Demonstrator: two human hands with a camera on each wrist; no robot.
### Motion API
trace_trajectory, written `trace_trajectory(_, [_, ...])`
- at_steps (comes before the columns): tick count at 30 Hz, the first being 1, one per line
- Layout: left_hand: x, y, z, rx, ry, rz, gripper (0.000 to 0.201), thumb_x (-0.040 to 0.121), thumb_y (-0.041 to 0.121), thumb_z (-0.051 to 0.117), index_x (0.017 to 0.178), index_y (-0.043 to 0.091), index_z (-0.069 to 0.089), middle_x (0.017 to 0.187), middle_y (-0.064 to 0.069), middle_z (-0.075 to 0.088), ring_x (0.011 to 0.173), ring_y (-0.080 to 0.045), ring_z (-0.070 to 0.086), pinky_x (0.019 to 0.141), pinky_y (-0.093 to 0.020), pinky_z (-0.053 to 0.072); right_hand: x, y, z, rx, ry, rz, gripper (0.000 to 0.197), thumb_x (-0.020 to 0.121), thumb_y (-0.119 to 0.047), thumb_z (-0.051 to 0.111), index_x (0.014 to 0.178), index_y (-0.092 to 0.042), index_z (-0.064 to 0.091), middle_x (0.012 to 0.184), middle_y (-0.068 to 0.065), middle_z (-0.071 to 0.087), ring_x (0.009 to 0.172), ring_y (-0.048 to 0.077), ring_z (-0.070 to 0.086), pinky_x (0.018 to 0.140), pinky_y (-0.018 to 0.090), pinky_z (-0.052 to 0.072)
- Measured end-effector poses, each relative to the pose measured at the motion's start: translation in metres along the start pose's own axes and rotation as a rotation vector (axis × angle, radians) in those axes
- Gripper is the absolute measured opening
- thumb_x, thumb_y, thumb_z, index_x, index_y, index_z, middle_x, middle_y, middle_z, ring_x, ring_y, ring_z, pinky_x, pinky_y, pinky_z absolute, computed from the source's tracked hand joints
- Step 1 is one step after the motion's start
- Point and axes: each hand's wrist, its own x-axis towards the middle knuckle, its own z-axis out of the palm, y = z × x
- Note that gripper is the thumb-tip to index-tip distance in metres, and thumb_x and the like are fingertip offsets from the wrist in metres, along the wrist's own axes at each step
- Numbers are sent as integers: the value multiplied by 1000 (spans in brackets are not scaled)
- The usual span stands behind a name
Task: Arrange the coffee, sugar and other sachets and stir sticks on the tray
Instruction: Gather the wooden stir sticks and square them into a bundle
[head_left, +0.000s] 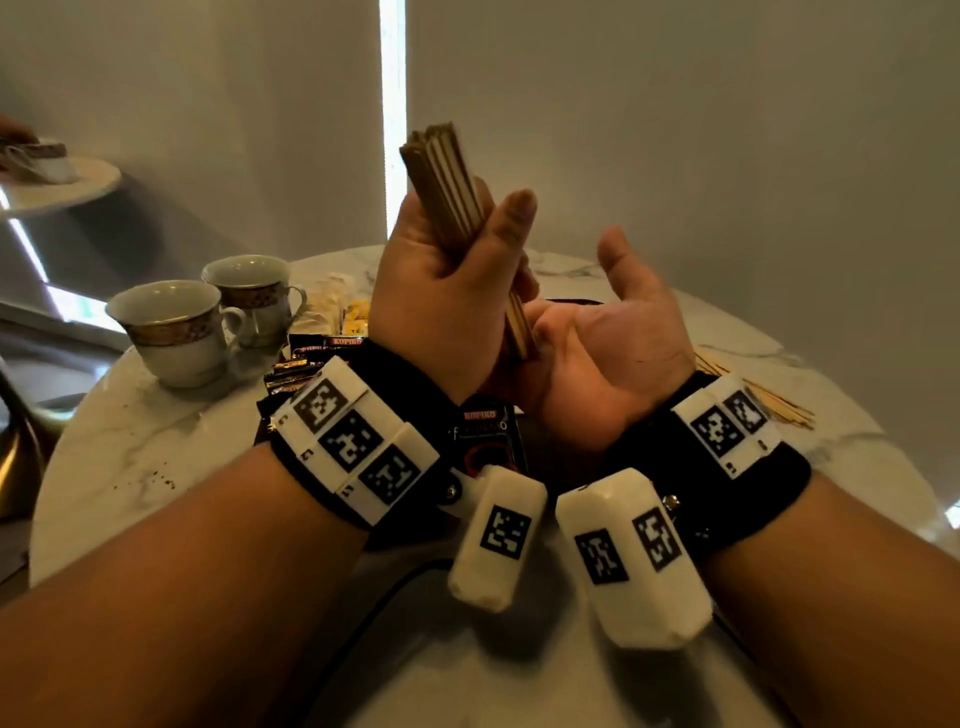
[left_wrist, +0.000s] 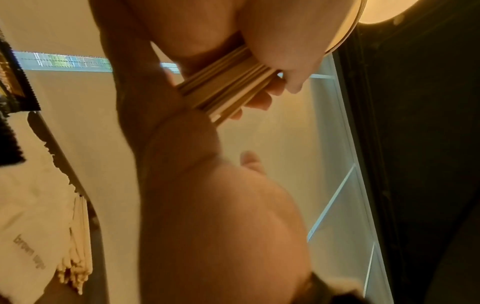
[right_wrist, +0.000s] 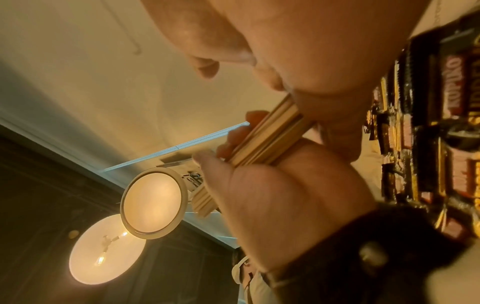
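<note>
Above the desk's near edge the left hand grips a bundle of stir sticks upright, its lower end apparently resting in the right hand's open palm, with coffee sachets and two cups toward the far left edge.

A round white marble table is seen; two cups are placed on it at the left, loose stir sticks at the right
</note>
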Motion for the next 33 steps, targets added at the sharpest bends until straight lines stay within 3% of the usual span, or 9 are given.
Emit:
trace_trajectory(3, [1,-1,-1,-30,28,-19,15,99,18,62,95,9,50,65,-1,58,60,-19,62,61,-41,59,3,0,-2,-13,35,-10,105,83,-79,46,144,6,39,137,25,53,119,43,59,80,53,58])
trace_trajectory(7, [-5,-4,4,19,-18,-64,15,98,18,63,89,16,51,67,-8,58,56,-22,61,55,-35,55,-3,2,0,-41,-25,-65,99,82,-74,53,143,3,43,142,23,52,131,41,50,113,53,37])
trace_trajectory(10, [-2,-5,0,81,-98,-107,14,98,20,62,91,16,51,61,-3,53,52,-22,53,49,-35,50,0,-5,-2,-260,128,-118,101,80,-78,49,135,7,48,104,16,66,92,27,65,81,39,55])
trace_trajectory(13, [4,-2,-8,304,-302,-248,11,97,26,64,96,25,54,63,2,56,51,-12,55,47,-26,49,-2,-24,-2,-869,343,-441,94,67,-90,49,118,-12,62,89,1,66,82,15,58,71,33,45])
trace_trajectory(16, [2,0,-9,527,-590,-340,17,93,31,68,96,40,54,60,9,61,47,0,55,46,-17,45,-13,-32,0,-1325,320,-684,71,61,-85,61,93,-21,59,62,-17,57,57,-2,51,55,17,41])
trace_trajectory(20, [-2,3,-3,594,-636,-406,18,90,31,71,101,35,58,68,7,61,47,3,57,45,-12,43,-12,-27,-1,-1613,367,-764,28,88,-43,71,78,-22,55,62,-5,57,53,-1,56,51,15,45])
trace_trajectory(26, [-3,4,-1,556,-619,-426,11,91,28,69,97,30,61,53,13,60,43,1,54,43,-14,43,-10,-27,-5,-1663,351,-817,25,94,-29,66,73,-26,52,64,-1,57,56,5,57,53,19,47])
trace_trajectory(30, [-3,3,-2,646,-615,-386,12,93,33,66,90,38,56,60,10,59,46,2,53,46,-17,43,-8,-27,-7,-1723,356,-792,27,89,-48,66,78,-28,53,67,-5,56,58,1,55,55,14,45])
trace_trajectory(33, [-2,3,-3,712,-644,-372,14,93,35,66,89,41,54,67,9,58,47,3,53,48,-15,42,-11,-39,-4,-1493,375,-880,67,64,-91,51,92,-30,58,86,-4,62,79,5,60,69,22,49])
